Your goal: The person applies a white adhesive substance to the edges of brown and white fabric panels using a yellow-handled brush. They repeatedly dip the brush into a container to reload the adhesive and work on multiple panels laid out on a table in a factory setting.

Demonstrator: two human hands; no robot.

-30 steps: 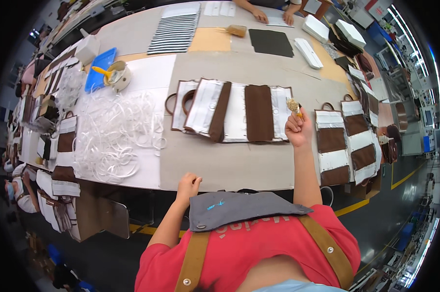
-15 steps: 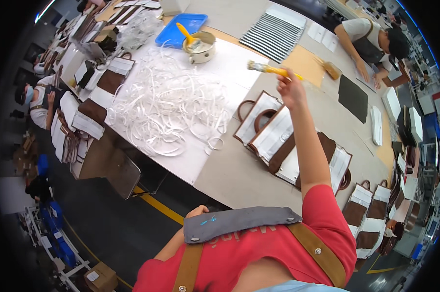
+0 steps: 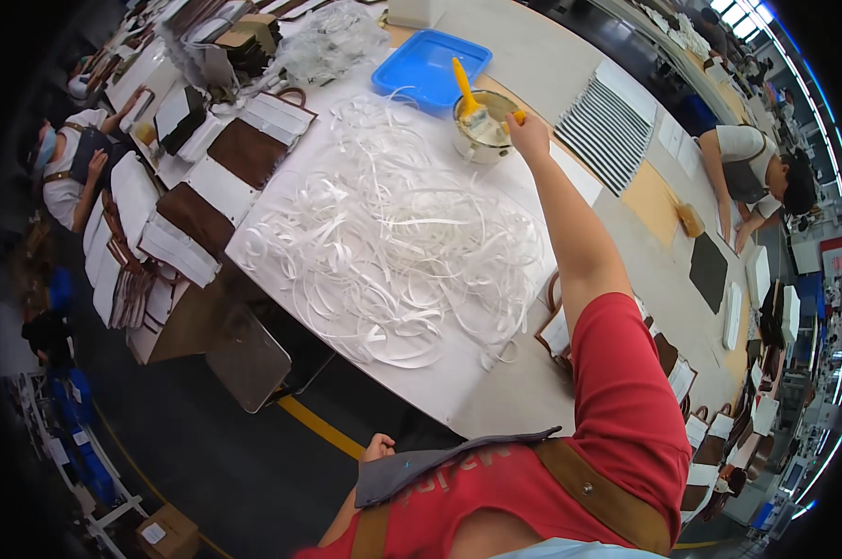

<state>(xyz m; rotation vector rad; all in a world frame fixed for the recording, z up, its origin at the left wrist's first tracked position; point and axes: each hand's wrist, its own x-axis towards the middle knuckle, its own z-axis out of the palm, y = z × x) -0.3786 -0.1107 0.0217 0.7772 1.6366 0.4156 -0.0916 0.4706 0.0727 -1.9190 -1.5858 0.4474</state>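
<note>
One brush (image 3: 462, 80) slants from the round pot (image 3: 480, 149) of pale matter beside the blue tray (image 3: 412, 76), handle pointing up and leftward. I see the right hand (image 3: 530, 137) gripping a second brush (image 3: 518, 116) at the pot's right rim, its long axis and direction mostly hidden; whether the curled left hand (image 3: 377, 448) holds anything, I cannot tell.

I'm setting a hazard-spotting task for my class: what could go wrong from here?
The yellow brush in the right hand could knock the other brush leaning in the pot. If pushed at its rim, the pot might tip. Any drips may land on the loose white strips lying close by.
</note>
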